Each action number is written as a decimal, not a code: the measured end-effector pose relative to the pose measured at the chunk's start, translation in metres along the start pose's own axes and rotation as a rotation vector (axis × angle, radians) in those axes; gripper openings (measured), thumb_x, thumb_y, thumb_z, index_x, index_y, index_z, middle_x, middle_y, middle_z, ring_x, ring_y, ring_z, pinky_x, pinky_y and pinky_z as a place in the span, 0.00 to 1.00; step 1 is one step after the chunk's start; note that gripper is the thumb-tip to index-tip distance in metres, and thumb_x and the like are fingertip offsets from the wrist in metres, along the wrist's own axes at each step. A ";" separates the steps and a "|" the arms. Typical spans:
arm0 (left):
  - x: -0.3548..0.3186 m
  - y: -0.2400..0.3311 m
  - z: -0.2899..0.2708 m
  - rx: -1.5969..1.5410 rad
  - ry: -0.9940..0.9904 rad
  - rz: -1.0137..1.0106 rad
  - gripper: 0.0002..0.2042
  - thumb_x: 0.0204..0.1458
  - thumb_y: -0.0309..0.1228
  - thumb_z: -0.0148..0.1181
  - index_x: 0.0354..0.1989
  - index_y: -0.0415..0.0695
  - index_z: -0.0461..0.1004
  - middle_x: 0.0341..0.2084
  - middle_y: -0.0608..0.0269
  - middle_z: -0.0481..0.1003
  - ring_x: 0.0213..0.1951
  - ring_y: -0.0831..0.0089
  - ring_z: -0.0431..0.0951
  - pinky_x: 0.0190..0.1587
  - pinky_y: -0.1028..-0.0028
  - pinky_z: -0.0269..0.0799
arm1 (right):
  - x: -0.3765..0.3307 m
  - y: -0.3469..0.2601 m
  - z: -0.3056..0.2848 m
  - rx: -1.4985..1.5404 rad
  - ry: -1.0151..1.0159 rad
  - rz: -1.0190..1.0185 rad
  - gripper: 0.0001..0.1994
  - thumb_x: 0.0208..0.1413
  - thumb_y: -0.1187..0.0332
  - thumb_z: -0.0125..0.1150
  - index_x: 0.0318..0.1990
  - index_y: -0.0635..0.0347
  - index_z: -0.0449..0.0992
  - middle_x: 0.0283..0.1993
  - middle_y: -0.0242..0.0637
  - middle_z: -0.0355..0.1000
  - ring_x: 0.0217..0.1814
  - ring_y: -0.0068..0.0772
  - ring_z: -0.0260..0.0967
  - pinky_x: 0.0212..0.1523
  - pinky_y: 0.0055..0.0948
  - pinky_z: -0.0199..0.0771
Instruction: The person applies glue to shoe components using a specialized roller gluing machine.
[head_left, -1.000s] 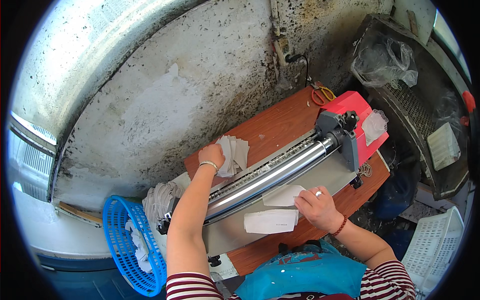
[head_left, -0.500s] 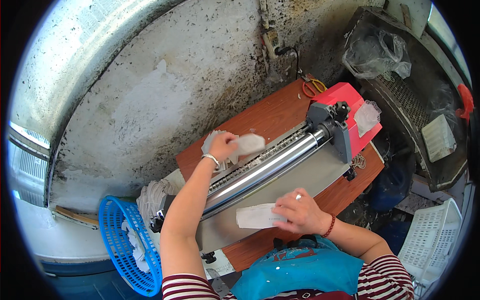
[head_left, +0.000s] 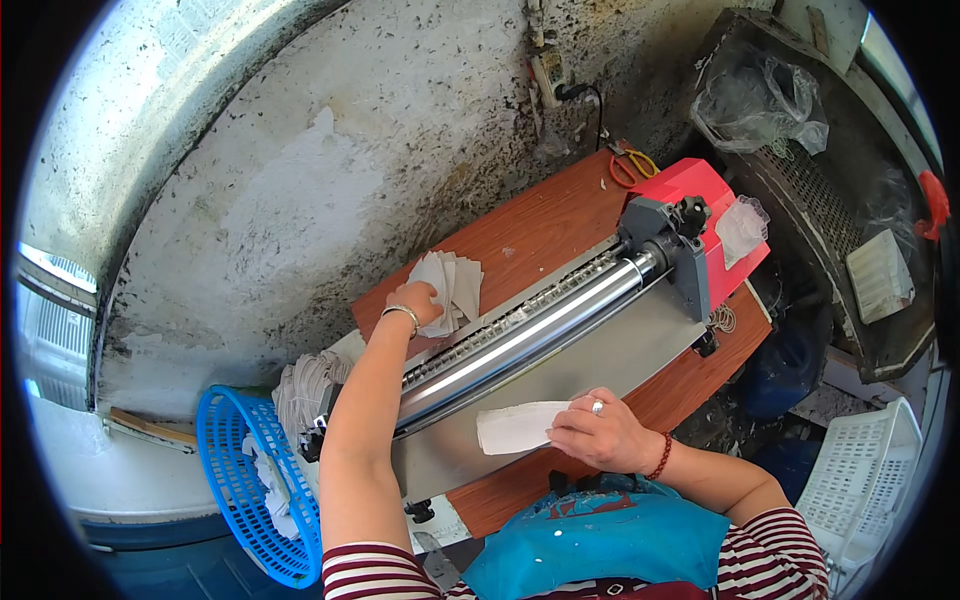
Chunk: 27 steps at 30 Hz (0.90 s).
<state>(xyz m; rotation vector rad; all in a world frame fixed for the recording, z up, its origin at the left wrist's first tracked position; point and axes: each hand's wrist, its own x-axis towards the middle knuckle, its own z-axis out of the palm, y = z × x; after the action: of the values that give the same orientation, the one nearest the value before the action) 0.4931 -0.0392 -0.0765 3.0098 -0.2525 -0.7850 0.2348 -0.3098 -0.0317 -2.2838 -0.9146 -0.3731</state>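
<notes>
A machine with a shiny steel roller [head_left: 540, 335] and a red end housing [head_left: 725, 225] lies across the table. Beyond the roller, my left hand [head_left: 420, 303] has its fingers closed on the near left edge of a fanned pile of white flat pieces [head_left: 460, 285]; the fingertips are partly hidden. On the near side, above the machine's metal feed plate [head_left: 450, 465], my right hand [head_left: 605, 435] grips a small stack of white strips [head_left: 517, 428] by its right end, thumb and fingers closed. Whether the pieces are paper or cloth I cannot tell.
To the left, a blue plastic basket [head_left: 215, 480] holds white scraps, beside a bundle of pale cord [head_left: 308, 390]. Scissors [head_left: 632, 165] with red and yellow handles lie at the table's far corner. At right stand a white crate [head_left: 860, 480] and a dark metal trough [head_left: 735, 70].
My left hand has drawn back left and down from over the pile; the white piece blurred beside it now lies among the others. My right hand still grips its stack, slightly tilted.
</notes>
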 end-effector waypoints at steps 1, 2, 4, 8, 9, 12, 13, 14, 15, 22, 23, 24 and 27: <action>0.004 -0.007 -0.001 -0.046 0.024 -0.009 0.19 0.42 0.35 0.61 0.46 0.48 0.76 0.44 0.55 0.75 0.50 0.59 0.72 0.55 0.64 0.66 | 0.002 -0.001 -0.001 0.035 -0.005 0.006 0.08 0.43 0.69 0.65 0.32 0.52 0.75 0.36 0.26 0.69 0.38 0.29 0.67 0.40 0.30 0.62; 0.004 -0.009 -0.003 -0.090 0.049 -0.015 0.19 0.43 0.37 0.61 0.46 0.49 0.76 0.48 0.55 0.74 0.54 0.57 0.69 0.56 0.63 0.65 | 0.002 -0.001 -0.002 0.035 -0.005 0.004 0.08 0.43 0.69 0.65 0.32 0.52 0.75 0.36 0.26 0.69 0.38 0.29 0.67 0.40 0.30 0.62; 0.001 -0.012 -0.004 -0.156 0.085 -0.015 0.19 0.43 0.37 0.61 0.46 0.48 0.76 0.46 0.55 0.74 0.52 0.57 0.71 0.55 0.64 0.66 | 0.004 -0.003 -0.004 0.162 -0.015 0.119 0.08 0.40 0.72 0.68 0.31 0.51 0.78 0.35 0.26 0.71 0.37 0.29 0.69 0.40 0.31 0.66; -0.017 0.016 -0.014 -0.311 0.078 0.096 0.16 0.45 0.35 0.59 0.44 0.46 0.77 0.40 0.54 0.77 0.43 0.61 0.76 0.48 0.67 0.70 | 0.000 0.000 0.000 0.190 0.097 0.142 0.03 0.41 0.71 0.66 0.25 0.51 0.77 0.33 0.26 0.70 0.35 0.28 0.68 0.36 0.30 0.65; -0.020 0.022 -0.013 -0.311 0.078 0.094 0.16 0.45 0.35 0.59 0.44 0.46 0.77 0.40 0.54 0.77 0.43 0.61 0.76 0.48 0.67 0.70 | 0.002 0.001 -0.003 0.180 0.088 0.118 0.03 0.42 0.71 0.66 0.25 0.51 0.77 0.32 0.25 0.70 0.34 0.28 0.68 0.36 0.30 0.65; -0.026 0.037 -0.011 -0.356 0.049 0.294 0.17 0.45 0.35 0.58 0.44 0.44 0.76 0.36 0.55 0.77 0.39 0.64 0.77 0.44 0.69 0.71 | 0.002 0.001 -0.005 0.185 0.069 0.120 0.03 0.41 0.71 0.66 0.25 0.51 0.77 0.31 0.25 0.71 0.34 0.28 0.68 0.35 0.29 0.65; -0.027 0.042 -0.011 -0.396 0.020 0.306 0.17 0.45 0.35 0.58 0.44 0.43 0.76 0.35 0.55 0.77 0.38 0.65 0.77 0.44 0.69 0.71 | 0.002 0.001 -0.006 0.200 0.059 0.147 0.04 0.41 0.71 0.66 0.25 0.52 0.77 0.32 0.24 0.71 0.34 0.28 0.68 0.35 0.28 0.65; -0.028 0.046 -0.011 -0.436 -0.007 0.315 0.18 0.45 0.34 0.57 0.44 0.41 0.76 0.35 0.54 0.77 0.37 0.66 0.77 0.43 0.70 0.71 | 0.001 0.002 -0.006 0.199 0.060 0.145 0.04 0.41 0.71 0.66 0.25 0.52 0.77 0.32 0.24 0.71 0.34 0.28 0.68 0.35 0.28 0.65; -0.029 0.049 -0.010 -0.436 -0.004 0.317 0.18 0.45 0.34 0.57 0.44 0.41 0.76 0.35 0.54 0.77 0.37 0.66 0.77 0.43 0.70 0.71 | 0.001 0.003 -0.005 0.160 0.081 0.111 0.04 0.42 0.71 0.65 0.27 0.53 0.77 0.32 0.25 0.71 0.34 0.27 0.68 0.35 0.28 0.65; -0.040 0.064 -0.003 -0.593 0.031 0.478 0.14 0.48 0.30 0.57 0.43 0.39 0.76 0.28 0.63 0.76 0.31 0.76 0.73 0.38 0.76 0.70 | -0.003 0.029 -0.040 -0.404 0.101 -0.239 0.10 0.42 0.70 0.58 0.35 0.59 0.74 0.32 0.30 0.68 0.34 0.25 0.66 0.35 0.27 0.65; -0.042 0.069 -0.004 -0.643 0.031 0.511 0.14 0.48 0.30 0.57 0.43 0.40 0.76 0.28 0.63 0.76 0.30 0.76 0.73 0.37 0.76 0.70 | -0.009 0.034 -0.043 -0.430 0.069 -0.221 0.10 0.41 0.70 0.58 0.34 0.59 0.74 0.33 0.30 0.68 0.33 0.25 0.66 0.35 0.27 0.65; -0.045 0.073 -0.006 -0.645 0.031 0.513 0.14 0.48 0.30 0.57 0.43 0.40 0.76 0.28 0.63 0.76 0.30 0.76 0.73 0.37 0.76 0.70 | -0.014 0.037 -0.042 -0.432 0.068 -0.221 0.10 0.41 0.70 0.58 0.34 0.59 0.74 0.33 0.30 0.68 0.33 0.25 0.66 0.35 0.27 0.65; -0.052 0.085 -0.009 -0.645 -0.122 0.480 0.17 0.46 0.34 0.58 0.43 0.39 0.76 0.31 0.58 0.77 0.34 0.71 0.75 0.39 0.73 0.70 | -0.021 0.038 -0.036 -0.475 0.067 -0.154 0.09 0.43 0.71 0.58 0.34 0.59 0.74 0.32 0.30 0.68 0.31 0.25 0.65 0.34 0.27 0.64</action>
<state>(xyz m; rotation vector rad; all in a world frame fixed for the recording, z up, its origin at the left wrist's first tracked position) 0.4403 -0.1150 -0.0380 2.1813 -0.5686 -0.7992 0.2453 -0.3657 -0.0318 -2.6080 -1.0578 -0.8022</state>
